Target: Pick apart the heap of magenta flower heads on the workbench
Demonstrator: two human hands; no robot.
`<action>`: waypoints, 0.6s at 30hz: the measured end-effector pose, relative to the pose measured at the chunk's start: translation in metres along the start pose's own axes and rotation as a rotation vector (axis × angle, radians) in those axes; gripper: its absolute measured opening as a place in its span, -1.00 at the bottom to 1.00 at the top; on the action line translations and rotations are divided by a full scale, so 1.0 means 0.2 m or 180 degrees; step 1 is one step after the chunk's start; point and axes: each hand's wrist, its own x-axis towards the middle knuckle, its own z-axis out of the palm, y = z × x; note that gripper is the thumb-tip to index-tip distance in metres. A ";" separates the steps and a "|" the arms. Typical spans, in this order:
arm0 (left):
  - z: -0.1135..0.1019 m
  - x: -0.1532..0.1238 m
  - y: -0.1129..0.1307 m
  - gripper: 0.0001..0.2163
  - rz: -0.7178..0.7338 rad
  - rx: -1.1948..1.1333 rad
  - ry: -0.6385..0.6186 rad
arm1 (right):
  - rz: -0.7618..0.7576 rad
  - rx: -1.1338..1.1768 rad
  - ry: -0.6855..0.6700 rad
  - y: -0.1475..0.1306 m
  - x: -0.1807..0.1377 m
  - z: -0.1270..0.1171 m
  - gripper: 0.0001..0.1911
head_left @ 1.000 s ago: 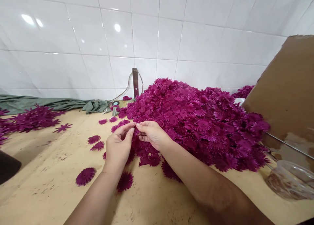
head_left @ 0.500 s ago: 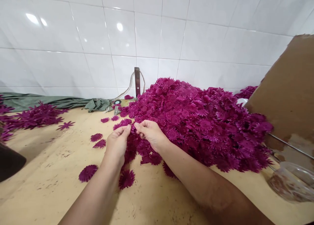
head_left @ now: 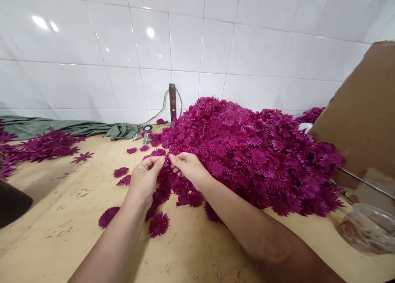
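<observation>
My left hand and my right hand meet at the front left of a big heap of magenta artificial flowers. Thumb and forefinger of each are pinched together, the tips a short way apart. Between them shows a bit of a magenta artificial flower, mostly covered by the fingers and hard to tell from the heap behind. Under my left wrist lie more flowers, and one loose flower rests on the table between my forearms.
A smaller pile of star-shaped magenta pieces lies at the left, near a dark object. Green cloth runs along the tiled wall. At right stand a cardboard sheet and a clear plastic tub.
My left hand has shifted very slightly left, and its forearm too. My right hand stays almost in place, still pinching. The flower heap looks the same.
</observation>
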 end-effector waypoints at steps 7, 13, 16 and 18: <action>-0.04 0.04 -0.03 -0.66 -0.0048 -0.0090 -0.0003 | 0.0181 0.0091 -0.0088 0.00 -0.03 0.03 -0.79; -0.03 0.03 -0.01 -0.65 -0.0185 -0.0218 0.0075 | 0.0104 -0.0001 -0.0487 -0.01 -0.04 0.02 -0.82; -0.02 0.01 0.01 -0.65 -0.0164 -0.0254 0.0122 | -0.0038 0.0034 -0.0529 0.00 -0.03 0.02 -0.83; -0.02 0.00 0.02 -0.66 -0.0259 -0.0194 -0.0021 | -0.0121 0.0061 -0.0465 0.01 -0.01 0.01 -0.83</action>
